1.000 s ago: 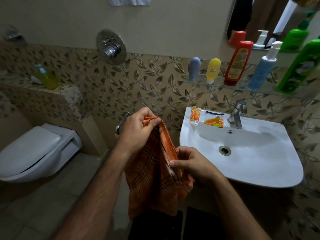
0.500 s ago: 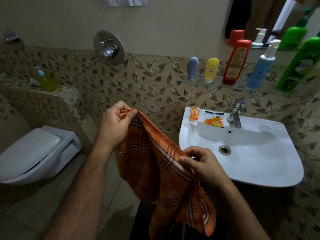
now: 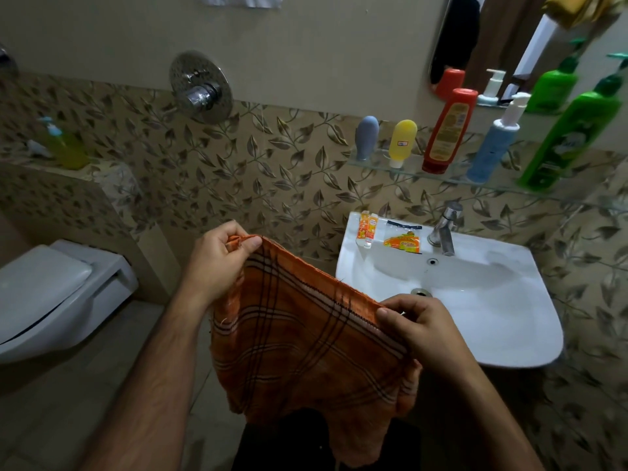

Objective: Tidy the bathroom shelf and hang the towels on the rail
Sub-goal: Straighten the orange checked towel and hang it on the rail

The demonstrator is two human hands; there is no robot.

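Both hands are pinching the top hem of the orange checked towel [image 3: 299, 338]: the left hand [image 3: 217, 263] is gripping one corner between thumb and forefinger, up and to the left of the sink [image 3: 509, 334], while the right hand [image 3: 421, 331] is clamping the other end of the hem just in front of the sink's near rim. Holding it by two points along one edge is letting the cloth hang open and flat rather than bunched, which is probably meant to ready it for draping over a rail.

Its stretched hem is running as the long axis, slanting from the higher left corner down toward the sink, and the body is falling straight below, its lower edge crumpling near the floor.

Beyond the hands, two small sachets [image 3: 367, 229] and a packet [image 3: 402, 239] are lying on the sink's back ledge beside the tap [image 3: 443, 229]. Above the sink, bottles are standing in a row on the glass shelf [image 3: 373, 162]. No rail is showing clearly here.
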